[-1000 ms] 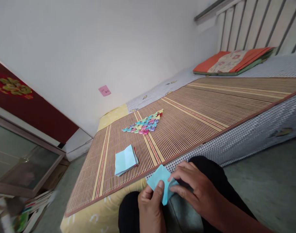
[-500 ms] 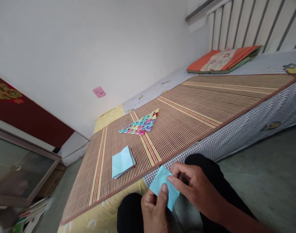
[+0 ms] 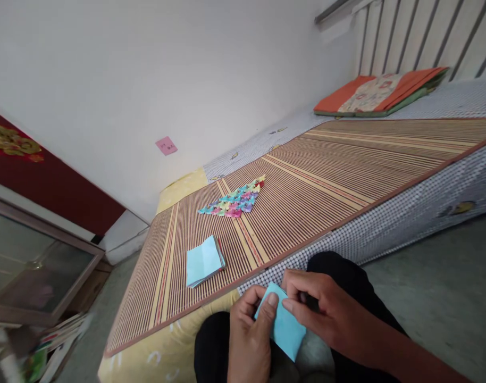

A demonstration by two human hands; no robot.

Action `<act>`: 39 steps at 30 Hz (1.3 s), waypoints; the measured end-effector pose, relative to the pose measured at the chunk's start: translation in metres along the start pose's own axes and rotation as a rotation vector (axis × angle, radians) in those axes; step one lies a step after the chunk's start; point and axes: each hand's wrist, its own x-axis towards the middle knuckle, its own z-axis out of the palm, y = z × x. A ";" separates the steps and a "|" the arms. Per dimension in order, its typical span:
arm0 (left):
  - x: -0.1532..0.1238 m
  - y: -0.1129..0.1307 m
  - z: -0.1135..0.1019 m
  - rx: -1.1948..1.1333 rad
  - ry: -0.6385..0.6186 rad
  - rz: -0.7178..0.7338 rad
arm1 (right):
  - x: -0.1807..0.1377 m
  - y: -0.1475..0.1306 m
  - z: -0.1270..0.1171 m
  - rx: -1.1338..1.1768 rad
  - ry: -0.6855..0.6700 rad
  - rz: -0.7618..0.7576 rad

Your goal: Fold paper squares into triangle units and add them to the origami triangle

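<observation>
A folded piece of light-blue paper (image 3: 287, 329) is held between my two hands, just above my knees. My left hand (image 3: 251, 332) grips its left side, the thumb pressed flat on top and the fingers behind. At the upper right edge, my right hand (image 3: 320, 306) pinches the paper between thumb and curled fingers. Beyond them on the mat lies a stack of light-blue paper sheets (image 3: 205, 260). Farther back, small folded paper pieces in many colours (image 3: 235, 199) are laid out in a triangle-like group.
A striped bamboo mat (image 3: 291, 223) covers the bed, over a checked and yellow sheet. An orange folded quilt (image 3: 382, 94) lies by the slatted headboard (image 3: 418, 37). A pink note (image 3: 166, 146) is stuck on the wall. A glass-fronted cabinet (image 3: 35, 260) stands at the left.
My left hand has shifted its grip higher along the blue paper, and the paper has turned slightly. My right hand stays pinched at its upper edge. The view has shifted a little.
</observation>
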 end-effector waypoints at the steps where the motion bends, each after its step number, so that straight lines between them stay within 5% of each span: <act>1: 0.000 -0.002 0.001 -0.014 0.013 0.001 | 0.000 -0.001 0.000 0.002 0.000 -0.005; 22: -0.004 -0.006 0.005 -0.143 0.084 -0.049 | 0.003 -0.005 -0.002 0.119 -0.055 -0.017; 39: -0.004 0.006 0.004 0.006 0.110 0.074 | 0.010 -0.010 -0.009 0.095 -0.097 -0.020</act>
